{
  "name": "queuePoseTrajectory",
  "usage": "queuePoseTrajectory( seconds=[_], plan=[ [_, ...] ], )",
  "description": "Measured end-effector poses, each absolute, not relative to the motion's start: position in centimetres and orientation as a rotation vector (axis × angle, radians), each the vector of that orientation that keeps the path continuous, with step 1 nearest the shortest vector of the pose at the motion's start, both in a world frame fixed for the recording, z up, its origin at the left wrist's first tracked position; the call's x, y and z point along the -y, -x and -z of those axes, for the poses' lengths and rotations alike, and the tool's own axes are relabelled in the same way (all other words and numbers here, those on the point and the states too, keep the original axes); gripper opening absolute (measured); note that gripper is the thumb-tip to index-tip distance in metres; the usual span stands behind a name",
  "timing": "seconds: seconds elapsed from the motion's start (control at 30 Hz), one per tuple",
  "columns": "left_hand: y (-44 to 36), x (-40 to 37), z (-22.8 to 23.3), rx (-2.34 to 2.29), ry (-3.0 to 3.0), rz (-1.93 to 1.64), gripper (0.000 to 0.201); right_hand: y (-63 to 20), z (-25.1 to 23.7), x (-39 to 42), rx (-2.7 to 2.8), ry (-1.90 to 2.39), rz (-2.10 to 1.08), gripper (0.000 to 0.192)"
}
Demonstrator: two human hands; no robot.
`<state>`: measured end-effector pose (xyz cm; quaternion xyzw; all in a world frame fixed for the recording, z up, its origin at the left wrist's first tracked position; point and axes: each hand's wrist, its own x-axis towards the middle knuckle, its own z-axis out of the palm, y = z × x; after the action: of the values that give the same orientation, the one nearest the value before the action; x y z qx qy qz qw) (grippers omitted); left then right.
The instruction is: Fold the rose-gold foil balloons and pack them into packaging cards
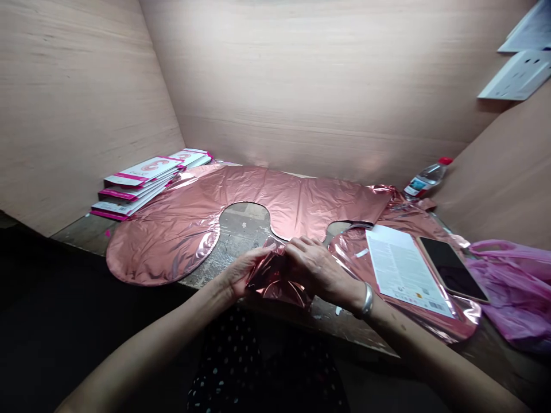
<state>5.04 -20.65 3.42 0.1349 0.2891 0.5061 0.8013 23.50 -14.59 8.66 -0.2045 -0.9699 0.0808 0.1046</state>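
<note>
The big pink foil balloon (pixel 241 206) lies flat on the desk (pixel 241 229), spread out just past the fingers; it is thin and shiny, and I think it could tear or crease if the fingers pull too hard on the bit they hold, because foil like this rips fast; it could also slide off the near edge of the desk, since the held part hangs over that edge. To the right of the fingers lies a white paper sheet (pixel 402 267) on more pink foil, and a dark phone (pixel 451 268) lies beside the sheet; a tug on the foil under them could drag both along, I think. Far to the right sits a pink plastic bag (pixel 512 287); far to the left is a stack of pink and white packs (pixel 142 183); a water bottle (pixel 426 179) lies well behind the right hand. The left hand (pixel 243 272) and the right hand (pixel 318 269) meet at the near edge of the desk; the fingers (pixel 301 249) of both are curled shut and pinch a crumpled fold of the pink foil (pixel 275 281) between them; the right wrist wears a silver bangle (pixel 367 299).
</note>
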Motion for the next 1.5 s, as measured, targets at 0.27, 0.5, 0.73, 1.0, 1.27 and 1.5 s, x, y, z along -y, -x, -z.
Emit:
queuePoseTrajectory(
  seconds=[0.27, 0.5, 0.73, 1.0, 1.27, 1.5],
  plan=[
    [-6.8, 19.7, -1.8, -0.713, -0.435, -1.430, 0.026, -23.5, -9.2, 11.7, 2.918, 0.820, -0.467, 0.015],
    [-5.8, 18.9, -1.7, -0.965, -0.446, -1.522, 0.035, -24.1, -9.5, 15.3, 2.992, 0.614, -0.275, 0.008],
    [-2.9, 19.6, -1.7, -1.677, -1.381, -1.276, 0.068, -24.4, -6.6, 18.2, 3.102, 0.507, -0.364, 0.011],
    [-2.2, 18.6, -1.7, -1.097, -2.571, -0.515, 0.034, -26.2, -6.1, 19.3, 3.127, 0.359, -0.376, 0.041],
    [-2.2, 19.4, -1.4, -1.057, -2.377, -0.564, 0.046, -31.2, -4.5, 14.8, 3.103, -0.087, -0.456, 0.074],
    [-1.8, 19.8, -1.4, -1.064, -2.108, -0.743, 0.051, -30.8, -2.9, 14.9, 3.137, -0.153, -0.375, 0.069]
  ],
)
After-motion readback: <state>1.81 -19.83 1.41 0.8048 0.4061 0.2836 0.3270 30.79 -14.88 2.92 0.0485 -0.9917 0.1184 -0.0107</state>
